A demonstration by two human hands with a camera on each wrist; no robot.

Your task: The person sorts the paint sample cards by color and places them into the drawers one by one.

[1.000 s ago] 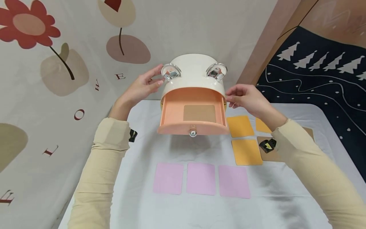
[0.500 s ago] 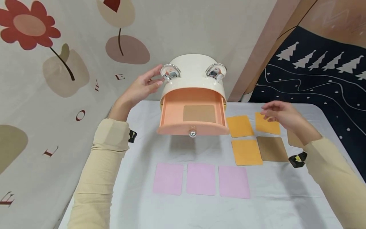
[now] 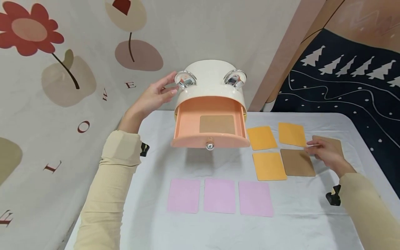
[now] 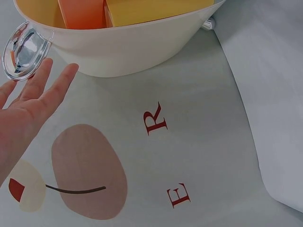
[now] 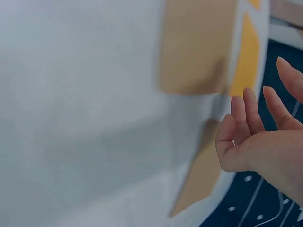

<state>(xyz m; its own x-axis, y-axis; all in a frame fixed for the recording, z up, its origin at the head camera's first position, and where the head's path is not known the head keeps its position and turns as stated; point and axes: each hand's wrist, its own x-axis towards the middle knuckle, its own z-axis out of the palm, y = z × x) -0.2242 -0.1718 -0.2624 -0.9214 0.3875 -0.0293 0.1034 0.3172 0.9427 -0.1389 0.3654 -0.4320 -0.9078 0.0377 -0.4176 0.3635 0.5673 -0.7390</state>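
At the back of the table [image 3: 187,231], the box [image 3: 212,78] is standing, its drawer [image 3: 190,141] jutting forward, one card [image 3: 217,124] lying inside; three cards [image 3: 219,196] are lining up before it, five cards [image 3: 297,163] are lying right, the right hand [image 3: 328,156] hanging among them, the left hand [image 3: 153,96] flanking the box's left.

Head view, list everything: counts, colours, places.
Box: one, white, back
Discs: two, silver, on box
Drawer: one, peach, box front
Knob: one, silver, drawer front
Yellow cards: three, right
Brown cards: three, one in drawer, two right
Pink cards: three, front
Tablecloth: one, white, beneath
Flower cloth: one, pale, behind
Strip: one, pinkish, behind
Tree cloth: one, navy, right
Panel: one, tan, right
Cord: one, black, upper right
Wrist cameras: two, black, wrists
Sleeves: two, cream, forearms
Left hand: one, by left disc
Right hand: one, by brown cards
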